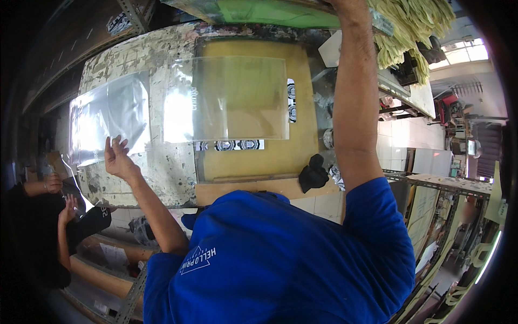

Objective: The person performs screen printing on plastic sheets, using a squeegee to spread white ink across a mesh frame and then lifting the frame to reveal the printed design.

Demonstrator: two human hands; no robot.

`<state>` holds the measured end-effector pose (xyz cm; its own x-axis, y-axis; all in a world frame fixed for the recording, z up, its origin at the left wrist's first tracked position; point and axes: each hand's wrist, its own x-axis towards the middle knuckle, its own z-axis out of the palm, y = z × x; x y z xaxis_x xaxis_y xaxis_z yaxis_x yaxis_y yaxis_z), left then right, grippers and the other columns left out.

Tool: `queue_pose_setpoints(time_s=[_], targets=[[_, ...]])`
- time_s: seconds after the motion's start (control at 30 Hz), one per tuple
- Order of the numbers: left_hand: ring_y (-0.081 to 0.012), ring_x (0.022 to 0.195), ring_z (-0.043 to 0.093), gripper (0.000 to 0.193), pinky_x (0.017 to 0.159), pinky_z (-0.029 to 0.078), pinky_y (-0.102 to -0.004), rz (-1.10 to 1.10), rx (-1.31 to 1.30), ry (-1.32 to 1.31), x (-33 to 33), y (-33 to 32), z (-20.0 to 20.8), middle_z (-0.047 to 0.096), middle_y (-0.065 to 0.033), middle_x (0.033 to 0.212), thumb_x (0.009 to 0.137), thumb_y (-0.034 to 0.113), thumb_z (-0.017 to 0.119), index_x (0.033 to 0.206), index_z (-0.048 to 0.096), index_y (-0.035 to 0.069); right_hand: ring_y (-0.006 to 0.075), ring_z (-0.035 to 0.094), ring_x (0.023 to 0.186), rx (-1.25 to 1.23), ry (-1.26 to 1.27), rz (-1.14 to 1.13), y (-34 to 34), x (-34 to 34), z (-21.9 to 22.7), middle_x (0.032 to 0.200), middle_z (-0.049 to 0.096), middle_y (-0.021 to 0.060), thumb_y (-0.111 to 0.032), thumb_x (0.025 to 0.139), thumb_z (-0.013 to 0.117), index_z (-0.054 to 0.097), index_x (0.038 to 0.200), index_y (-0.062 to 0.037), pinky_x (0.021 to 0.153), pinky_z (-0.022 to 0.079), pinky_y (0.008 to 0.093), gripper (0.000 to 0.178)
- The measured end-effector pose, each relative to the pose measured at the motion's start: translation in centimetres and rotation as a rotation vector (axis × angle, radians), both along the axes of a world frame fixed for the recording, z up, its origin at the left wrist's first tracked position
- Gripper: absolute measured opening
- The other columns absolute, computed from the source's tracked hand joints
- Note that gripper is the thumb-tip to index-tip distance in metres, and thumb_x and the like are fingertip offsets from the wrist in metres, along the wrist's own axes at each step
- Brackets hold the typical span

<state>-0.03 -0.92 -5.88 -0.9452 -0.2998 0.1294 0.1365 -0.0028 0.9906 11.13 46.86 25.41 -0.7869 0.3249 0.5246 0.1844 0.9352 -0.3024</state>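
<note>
A clear plastic sheet (110,108) lies on the left part of the paint-stained table (167,178). My left hand (117,156) is at its near edge, fingers slightly curled and apart; whether they touch the sheet is unclear. Farther right, another clear sheet (237,97) bridges the table and a yellowish board (259,162). Black-and-white printed pieces (237,144) show beneath that sheet's near edge and beside its right end. My right arm reaches to the far side, where my right hand (349,4) is at a green screen frame (264,12). The picture's top edge cuts off its fingers.
At left, another person's hands (67,208) are at a shiny sheet (75,186). A crumpled black cloth (313,174) sits at the board's near right corner. Pale yellow strips (413,27) hang at the far right. Metal racks (448,186) stand to the right.
</note>
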Motion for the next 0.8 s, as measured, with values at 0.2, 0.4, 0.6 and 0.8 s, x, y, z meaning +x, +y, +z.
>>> queue_pose_setpoints(time_s=[0.2,0.4,0.6,0.8], targets=[[-0.0168,0.081,0.071,0.034,0.066,0.047,-0.028,0.135,-0.097,-0.003,-2.6,-6.6,-1.3,0.076,-0.0126,0.105,0.1,0.011,0.066,0.132,0.064,-0.001,0.0357,0.073,0.088,0.024,0.031,-0.042,-0.2,0.0,-0.3,0.094,0.075,0.0254,-0.049,0.079,0.083,0.077,0.1,0.0035,0.08,0.057,0.042,0.057],[-0.0188,0.083,0.073,0.033,0.068,0.049,-0.0301,0.254,-0.113,0.016,-5.4,-14.6,-3.2,0.076,-0.0109,0.105,0.099,0.01,0.066,0.13,0.064,0.0,0.0326,0.072,0.084,0.065,0.089,-0.053,-0.3,-0.1,-1.1,0.089,0.074,0.0238,-0.049,0.077,0.085,0.076,0.095,0.0041,0.077,0.055,0.0402,0.057],[-0.0339,0.11,0.066,0.061,0.091,0.054,-0.0486,0.536,-0.648,-0.121,-7.1,-20.8,-4.0,0.058,-0.0306,0.133,0.099,0.031,0.065,0.145,0.049,-0.006,0.0275,0.068,0.074,-0.005,0.066,0.007,-1.0,0.0,-0.7,0.081,0.074,0.0206,-0.044,0.081,0.083,0.077,0.092,0.0025,0.073,0.053,0.0382,0.048],[-0.0372,0.121,0.06,0.07,0.102,0.048,-0.0487,0.586,-0.871,0.088,-6.5,-10.4,-0.1,0.06,-0.0281,0.132,0.093,0.043,0.073,0.138,0.056,-0.007,0.0299,0.072,0.084,0.017,0.09,-0.088,-4.4,2.6,-2.2,0.091,0.076,0.0208,-0.042,0.082,0.082,0.078,0.103,-0.0021,0.079,0.055,0.0384,0.045]])
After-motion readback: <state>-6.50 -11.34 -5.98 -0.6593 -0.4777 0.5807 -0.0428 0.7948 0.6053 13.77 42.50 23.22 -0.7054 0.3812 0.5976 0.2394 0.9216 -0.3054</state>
